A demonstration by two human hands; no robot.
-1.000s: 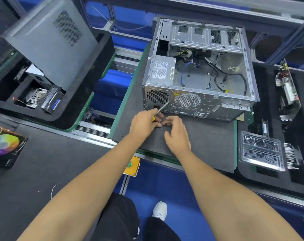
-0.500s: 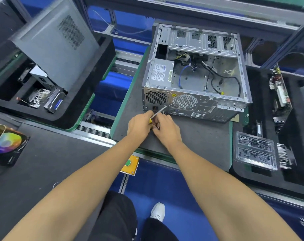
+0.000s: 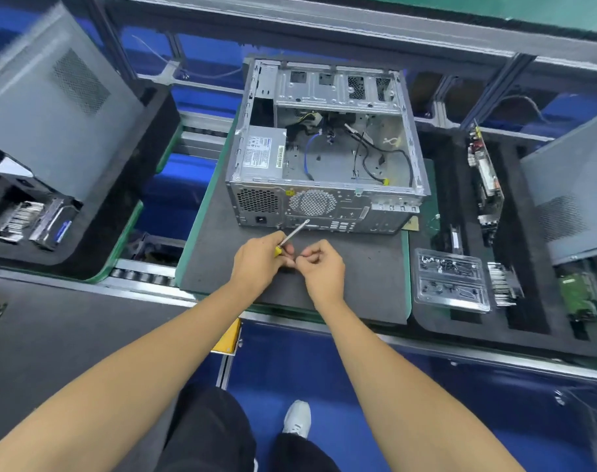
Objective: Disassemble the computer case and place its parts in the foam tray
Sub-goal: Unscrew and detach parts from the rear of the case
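Yellow plastic peeks out of our left hand (image 3: 261, 258): it is the handle of a screwdriver (image 3: 292, 235), and our fingers curl tight around it. Its thin shiny metal rod slants up and away, and the tip sits right by the back wall of the computer case (image 3: 327, 148). Our right hand (image 3: 321, 267) is just beside the left one, fingers bent and pinched together. It may be holding a tiny screw, but that is too small for us to tell.

We think we are in the middle of taking screws out of the back of the case. Next, we guess any loose screw has to go somewhere safe, and then the tip must find the next screw head. That calls for a steady, careful aim, because screws are little and roll away.

The case is a big box of thin grey metal with its side open. It rests on a flat dark grey mat (image 3: 222, 253) right in front of us. The back wall has lots of small round holes, like a net. Inside sits a boxy silver power supply (image 3: 261, 156) with a label, plus bendy black wires and a blue one.

To the right lies the foam tray (image 3: 440, 321), black and soft looking, with deep slots. A clear plastic box (image 3: 448, 279) of small bits rests on it. To the left, a flat grey side panel (image 3: 58, 107) leans in another black tray.
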